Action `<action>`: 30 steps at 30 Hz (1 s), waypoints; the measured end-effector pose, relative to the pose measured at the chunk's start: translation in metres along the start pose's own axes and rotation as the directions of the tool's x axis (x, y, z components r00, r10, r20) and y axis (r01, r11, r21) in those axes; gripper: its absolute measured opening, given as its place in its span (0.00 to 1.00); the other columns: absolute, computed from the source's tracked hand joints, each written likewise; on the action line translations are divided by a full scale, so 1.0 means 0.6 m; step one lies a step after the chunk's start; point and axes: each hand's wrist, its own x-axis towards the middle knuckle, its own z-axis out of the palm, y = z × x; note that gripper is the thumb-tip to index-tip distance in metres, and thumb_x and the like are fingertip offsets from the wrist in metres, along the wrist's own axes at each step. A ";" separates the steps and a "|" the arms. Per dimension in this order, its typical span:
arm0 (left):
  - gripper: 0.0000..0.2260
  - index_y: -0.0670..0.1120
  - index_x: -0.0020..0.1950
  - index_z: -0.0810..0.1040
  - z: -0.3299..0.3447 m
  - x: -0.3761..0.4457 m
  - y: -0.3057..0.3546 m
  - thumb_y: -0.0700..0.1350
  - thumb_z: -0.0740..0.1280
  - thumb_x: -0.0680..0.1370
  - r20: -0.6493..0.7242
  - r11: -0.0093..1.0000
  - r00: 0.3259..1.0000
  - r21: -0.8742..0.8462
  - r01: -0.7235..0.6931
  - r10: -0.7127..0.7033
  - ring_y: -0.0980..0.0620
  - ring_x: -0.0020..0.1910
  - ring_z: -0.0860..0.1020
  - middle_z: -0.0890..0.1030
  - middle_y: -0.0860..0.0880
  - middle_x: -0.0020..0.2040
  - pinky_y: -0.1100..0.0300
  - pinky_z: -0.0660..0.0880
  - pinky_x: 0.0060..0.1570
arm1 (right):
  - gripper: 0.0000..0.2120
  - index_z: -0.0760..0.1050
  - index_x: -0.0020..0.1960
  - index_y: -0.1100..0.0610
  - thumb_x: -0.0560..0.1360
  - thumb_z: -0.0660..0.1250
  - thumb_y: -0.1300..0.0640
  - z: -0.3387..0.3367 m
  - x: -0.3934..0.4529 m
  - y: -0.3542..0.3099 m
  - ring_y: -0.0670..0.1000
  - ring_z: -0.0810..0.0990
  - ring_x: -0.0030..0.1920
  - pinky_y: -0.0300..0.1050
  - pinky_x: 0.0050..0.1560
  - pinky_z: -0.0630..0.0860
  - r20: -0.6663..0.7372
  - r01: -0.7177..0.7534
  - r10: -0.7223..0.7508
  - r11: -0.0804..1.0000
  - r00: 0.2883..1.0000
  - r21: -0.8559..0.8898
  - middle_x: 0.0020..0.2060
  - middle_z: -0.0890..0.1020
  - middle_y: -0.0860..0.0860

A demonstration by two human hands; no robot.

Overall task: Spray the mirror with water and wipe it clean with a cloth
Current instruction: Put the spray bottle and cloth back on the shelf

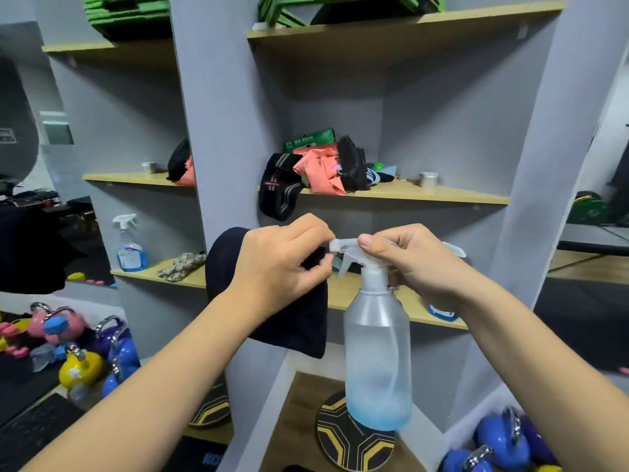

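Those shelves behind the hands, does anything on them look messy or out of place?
Yes. On the middle shelf a black strap droops over the front edge, beside a loose heap of orange cloth and black mesh. Nothing looks spilled or broken.

The spray bottle (pixel 377 349) hung in front of the shelves, gripped at its head by the right hand (pixel 413 264). Just left of it, the left hand (pixel 284 264) pinched the nozzle (pixel 335 245) and held a cloth (pixel 299 321). Behind them, clothes (pixel 323 172) lay on the middle shelf (pixel 442 195). Kettlebells (pixel 102 349) sat low at left.
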 end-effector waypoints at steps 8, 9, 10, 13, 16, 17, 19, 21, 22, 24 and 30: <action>0.03 0.44 0.46 0.84 0.076 -0.013 -0.021 0.40 0.72 0.73 -0.040 1.000 0.999 -0.023 -0.011 0.010 0.50 0.32 0.76 0.84 0.53 0.45 0.53 0.72 0.26 | 0.31 0.75 0.47 0.77 0.73 0.69 0.44 -0.032 0.039 0.054 0.53 0.60 0.33 0.46 0.35 0.60 -0.035 -0.012 0.012 1.000 0.999 -0.009 0.34 0.64 0.58; 0.03 0.45 0.47 0.84 0.088 -0.013 -0.030 0.41 0.72 0.74 -0.028 0.998 1.000 -0.058 0.008 -0.009 0.50 0.33 0.77 0.84 0.54 0.45 0.52 0.73 0.27 | 0.30 0.76 0.47 0.76 0.73 0.69 0.45 -0.035 0.047 0.063 0.53 0.60 0.33 0.46 0.34 0.61 -0.041 -0.018 0.018 1.000 0.999 -0.001 0.34 0.64 0.58; 0.04 0.45 0.48 0.84 0.098 -0.013 -0.038 0.41 0.72 0.75 -0.019 0.995 1.000 -0.100 0.022 -0.024 0.50 0.35 0.79 0.84 0.54 0.46 0.52 0.73 0.27 | 0.30 0.76 0.47 0.76 0.74 0.68 0.45 -0.037 0.055 0.072 0.52 0.61 0.32 0.45 0.33 0.62 -0.047 -0.019 0.020 1.000 0.999 0.005 0.33 0.64 0.57; 0.04 0.45 0.50 0.84 0.145 -0.021 -0.072 0.43 0.72 0.78 -0.022 0.983 1.000 -0.183 -0.015 0.012 0.50 0.40 0.83 0.85 0.53 0.49 0.53 0.75 0.29 | 0.31 0.73 0.47 0.79 0.75 0.67 0.46 -0.046 0.083 0.108 0.51 0.63 0.30 0.41 0.30 0.64 -0.070 -0.026 0.026 1.000 0.997 0.000 0.31 0.65 0.56; 0.05 0.45 0.52 0.84 0.197 -0.028 -0.110 0.45 0.71 0.79 0.017 0.971 1.000 -0.237 -0.020 0.025 0.51 0.42 0.84 0.85 0.54 0.51 0.55 0.76 0.31 | 0.30 0.75 0.47 0.77 0.78 0.68 0.46 -0.057 0.115 0.142 0.53 0.64 0.32 0.41 0.30 0.65 -0.095 -0.050 0.043 0.997 0.995 -0.065 0.32 0.68 0.58; 0.06 0.46 0.52 0.84 0.215 -0.028 -0.122 0.46 0.70 0.79 0.054 0.963 0.999 -0.267 0.020 -0.006 0.51 0.42 0.83 0.84 0.56 0.51 0.54 0.76 0.31 | 0.28 0.76 0.46 0.76 0.79 0.68 0.47 -0.062 0.131 0.149 0.53 0.65 0.32 0.41 0.30 0.65 -0.111 -0.062 0.051 0.993 0.993 -0.105 0.32 0.69 0.58; 0.07 0.49 0.52 0.83 0.255 -0.020 -0.146 0.49 0.68 0.78 0.134 0.935 0.987 -0.333 0.126 -0.086 0.53 0.42 0.82 0.83 0.58 0.50 0.52 0.76 0.32 | 0.25 0.76 0.42 0.73 0.80 0.67 0.48 -0.077 0.169 0.157 0.50 0.66 0.31 0.42 0.32 0.66 -0.157 -0.091 0.062 0.979 0.986 -0.180 0.31 0.70 0.57; 0.07 0.52 0.52 0.82 0.293 -0.005 -0.167 0.51 0.68 0.77 0.184 0.909 0.973 -0.368 0.197 -0.137 0.54 0.41 0.81 0.82 0.59 0.50 0.51 0.77 0.32 | 0.25 0.75 0.38 0.70 0.80 0.67 0.48 -0.096 0.203 0.159 0.50 0.67 0.31 0.44 0.34 0.66 -0.194 -0.102 0.052 0.961 0.980 -0.256 0.31 0.70 0.56; 0.07 0.54 0.53 0.81 0.311 0.003 -0.178 0.52 0.68 0.77 0.202 0.898 0.966 -0.378 0.227 -0.159 0.54 0.43 0.81 0.82 0.59 0.51 0.50 0.78 0.34 | 0.25 0.74 0.38 0.69 0.80 0.67 0.47 -0.105 0.218 0.159 0.51 0.68 0.31 0.45 0.35 0.66 -0.209 -0.105 0.043 0.949 0.977 -0.297 0.31 0.71 0.57; 0.09 0.56 0.56 0.79 0.349 0.016 -0.198 0.54 0.68 0.76 0.254 0.871 0.944 -0.391 0.298 -0.209 0.57 0.47 0.81 0.82 0.61 0.53 0.49 0.79 0.43 | 0.24 0.76 0.40 0.68 0.80 0.67 0.47 -0.123 0.243 0.163 0.51 0.70 0.31 0.44 0.35 0.67 -0.231 -0.111 0.022 0.919 0.973 -0.379 0.30 0.72 0.57; 0.20 0.58 0.69 0.75 0.456 -0.028 -0.233 0.56 0.67 0.77 0.541 0.677 0.819 -0.532 0.508 -0.190 0.67 0.56 0.77 0.82 0.64 0.58 0.59 0.76 0.57 | 0.20 0.78 0.42 0.65 0.80 0.68 0.47 -0.174 0.276 0.220 0.48 0.74 0.26 0.45 0.31 0.74 -0.363 -0.255 0.025 0.756 0.932 -0.603 0.28 0.74 0.54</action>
